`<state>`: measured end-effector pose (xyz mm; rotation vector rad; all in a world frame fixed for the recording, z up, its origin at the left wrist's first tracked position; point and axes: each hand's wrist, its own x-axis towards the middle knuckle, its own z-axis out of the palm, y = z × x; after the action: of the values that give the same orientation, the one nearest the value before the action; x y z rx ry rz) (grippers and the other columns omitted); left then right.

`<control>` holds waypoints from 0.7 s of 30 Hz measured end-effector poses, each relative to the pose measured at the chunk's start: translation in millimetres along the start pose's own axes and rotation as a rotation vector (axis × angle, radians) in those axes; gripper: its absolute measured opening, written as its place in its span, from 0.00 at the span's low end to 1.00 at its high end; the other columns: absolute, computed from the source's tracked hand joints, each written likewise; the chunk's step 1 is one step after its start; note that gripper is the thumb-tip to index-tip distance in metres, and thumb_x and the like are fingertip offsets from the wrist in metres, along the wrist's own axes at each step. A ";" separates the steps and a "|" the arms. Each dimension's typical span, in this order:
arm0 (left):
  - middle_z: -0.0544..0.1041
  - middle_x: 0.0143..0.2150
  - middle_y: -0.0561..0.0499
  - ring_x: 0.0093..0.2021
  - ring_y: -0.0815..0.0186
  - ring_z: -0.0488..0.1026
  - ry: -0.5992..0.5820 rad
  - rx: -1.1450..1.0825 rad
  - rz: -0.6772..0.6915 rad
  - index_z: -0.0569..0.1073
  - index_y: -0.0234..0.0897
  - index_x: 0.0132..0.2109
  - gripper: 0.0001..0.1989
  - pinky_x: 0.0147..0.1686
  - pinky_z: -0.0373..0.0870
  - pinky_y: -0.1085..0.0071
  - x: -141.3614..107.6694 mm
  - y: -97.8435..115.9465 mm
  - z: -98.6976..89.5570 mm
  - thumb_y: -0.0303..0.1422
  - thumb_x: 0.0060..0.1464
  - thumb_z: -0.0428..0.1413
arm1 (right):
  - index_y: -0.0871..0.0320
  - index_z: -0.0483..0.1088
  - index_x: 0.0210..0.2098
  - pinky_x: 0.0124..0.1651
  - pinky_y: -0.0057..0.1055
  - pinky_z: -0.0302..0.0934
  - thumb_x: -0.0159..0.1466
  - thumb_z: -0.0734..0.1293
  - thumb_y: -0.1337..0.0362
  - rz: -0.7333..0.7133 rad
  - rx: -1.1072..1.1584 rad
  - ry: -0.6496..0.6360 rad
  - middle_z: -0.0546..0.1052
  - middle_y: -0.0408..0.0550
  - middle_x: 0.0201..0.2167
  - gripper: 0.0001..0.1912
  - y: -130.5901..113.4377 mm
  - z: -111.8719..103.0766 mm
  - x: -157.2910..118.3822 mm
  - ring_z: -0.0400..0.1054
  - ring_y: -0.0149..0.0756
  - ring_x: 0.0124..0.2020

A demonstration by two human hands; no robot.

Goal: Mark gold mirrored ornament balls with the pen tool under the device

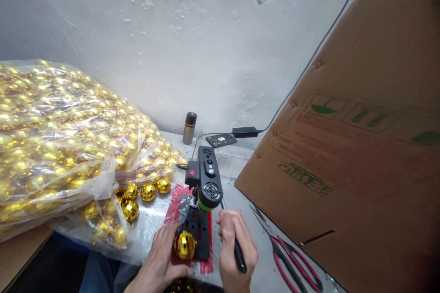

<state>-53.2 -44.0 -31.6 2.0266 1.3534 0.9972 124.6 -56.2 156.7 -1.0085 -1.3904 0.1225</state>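
Note:
My left hand [161,256] curls around a shiny gold mirrored ball [184,245], fingers behind it and thumb in front. The ball is at the front of the black slotted base of a small bench drill press [210,187], whose black head has round vents and a green ring. Closed in a fist, my right hand [236,247] grips the black handle [239,256] of a metal lever beside the machine. Pink-red plastic [206,266] lies under the base. More gold balls show dimly below my left hand.
A large clear bag [68,132] full of gold balls fills the left side; loose balls [148,192] lie by its mouth. Red-and-black scissors [292,261] rest near a big cardboard box [343,146]. Farther back are a bottle [189,128], a dark flat card [221,140] and a power adapter [245,132].

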 end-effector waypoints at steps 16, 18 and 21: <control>0.77 0.53 0.39 0.52 0.51 0.78 0.030 0.312 -0.305 0.68 0.37 0.63 0.26 0.51 0.74 0.59 128.7 21.3 -52.5 0.36 0.59 0.57 | 0.55 0.63 0.32 0.29 0.23 0.58 0.72 0.57 0.74 -0.034 0.014 0.005 0.66 0.40 0.27 0.13 5.8 3.9 -10.2 0.62 0.27 0.25; 0.78 0.53 0.41 0.52 0.53 0.78 0.064 -0.009 -0.360 0.70 0.37 0.60 0.26 0.49 0.75 0.62 115.6 25.2 -55.2 0.43 0.58 0.57 | 0.54 0.63 0.31 0.29 0.23 0.58 0.72 0.57 0.73 -0.013 0.021 0.010 0.65 0.39 0.27 0.14 0.5 3.8 -4.5 0.61 0.27 0.26; 0.80 0.45 0.47 0.38 0.60 0.79 0.030 -0.538 -0.520 0.69 0.40 0.60 0.31 0.35 0.75 0.67 92.0 33.4 -52.9 0.53 0.56 0.55 | 0.54 0.62 0.30 0.29 0.22 0.56 0.73 0.57 0.72 0.032 0.005 0.017 0.64 0.38 0.25 0.15 -8.9 3.1 8.7 0.60 0.26 0.25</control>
<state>-55.1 29.1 52.3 1.1908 1.3442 1.0062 119.9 -54.5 168.5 -1.0259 -1.3585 0.1411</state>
